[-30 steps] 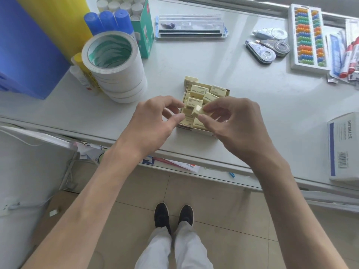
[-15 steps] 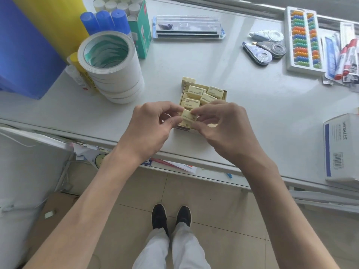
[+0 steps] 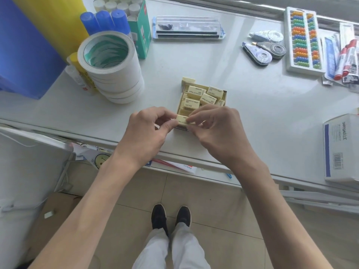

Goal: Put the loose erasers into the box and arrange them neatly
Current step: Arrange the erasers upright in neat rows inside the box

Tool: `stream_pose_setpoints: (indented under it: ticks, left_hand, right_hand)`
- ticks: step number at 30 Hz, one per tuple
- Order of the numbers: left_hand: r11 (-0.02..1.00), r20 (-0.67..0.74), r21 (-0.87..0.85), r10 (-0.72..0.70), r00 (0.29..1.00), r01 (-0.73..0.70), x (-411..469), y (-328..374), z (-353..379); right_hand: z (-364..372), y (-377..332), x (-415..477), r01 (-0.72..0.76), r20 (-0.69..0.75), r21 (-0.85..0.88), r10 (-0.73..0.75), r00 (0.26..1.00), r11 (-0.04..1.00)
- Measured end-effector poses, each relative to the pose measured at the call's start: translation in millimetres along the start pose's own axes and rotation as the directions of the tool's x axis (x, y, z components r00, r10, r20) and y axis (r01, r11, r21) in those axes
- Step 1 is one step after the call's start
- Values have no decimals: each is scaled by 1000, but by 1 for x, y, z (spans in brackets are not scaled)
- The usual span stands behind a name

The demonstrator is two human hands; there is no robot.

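A small open box (image 3: 225,96) sits on the white table, holding several pale yellow erasers (image 3: 195,90) lying loose and at odd angles. One more eraser (image 3: 188,80) stands outside, against the box's far left corner. Over the box's near edge, a single eraser (image 3: 182,119) is pinched from both ends: my left hand (image 3: 147,133) holds its left end between thumb and forefinger, my right hand (image 3: 217,129) pinches its right end. My right hand hides the near right part of the box.
A stack of white tape rolls (image 3: 110,66) stands left of the box, with glue sticks (image 3: 105,20) and a green carton (image 3: 140,30) behind. Correction tapes (image 3: 262,51), a bead abacus (image 3: 303,39) and markers (image 3: 347,57) lie at the right; a white carton (image 3: 342,148) sits near the right edge.
Both hands have drawn the pinched eraser nearer, from over the middle of the box to its near edge, and it now lies flat between the fingertips.
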State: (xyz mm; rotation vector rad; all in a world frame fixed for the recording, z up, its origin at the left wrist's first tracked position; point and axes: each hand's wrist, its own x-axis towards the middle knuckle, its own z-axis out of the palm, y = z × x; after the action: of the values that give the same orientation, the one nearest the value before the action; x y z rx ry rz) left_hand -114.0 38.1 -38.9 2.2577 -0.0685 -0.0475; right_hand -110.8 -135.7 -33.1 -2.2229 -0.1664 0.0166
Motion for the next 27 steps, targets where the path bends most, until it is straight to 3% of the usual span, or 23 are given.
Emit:
stream_pose_setpoints:
  ticks: [12, 15, 19, 27]
  left_hand:
    - [996, -45, -18, -90, 995, 89, 9, 9, 4]
    - [995, -48, -20, -94, 994, 93, 12, 10, 2]
    - [996, -72, -58, -74, 995, 70, 16, 14, 3]
    - [997, 3, 56, 54, 999, -55, 40, 23, 14]
  right_hand:
    - [-5, -1, -2, 29, 105, -60, -23, 994, 998]
    - [-13, -1, -3, 0, -1, -5, 0, 1000, 1000]
    - [-24, 7, -1, -90, -175, -61, 79, 981, 994]
    - [-18, 9, 3, -236, -132, -95, 222, 966, 967]
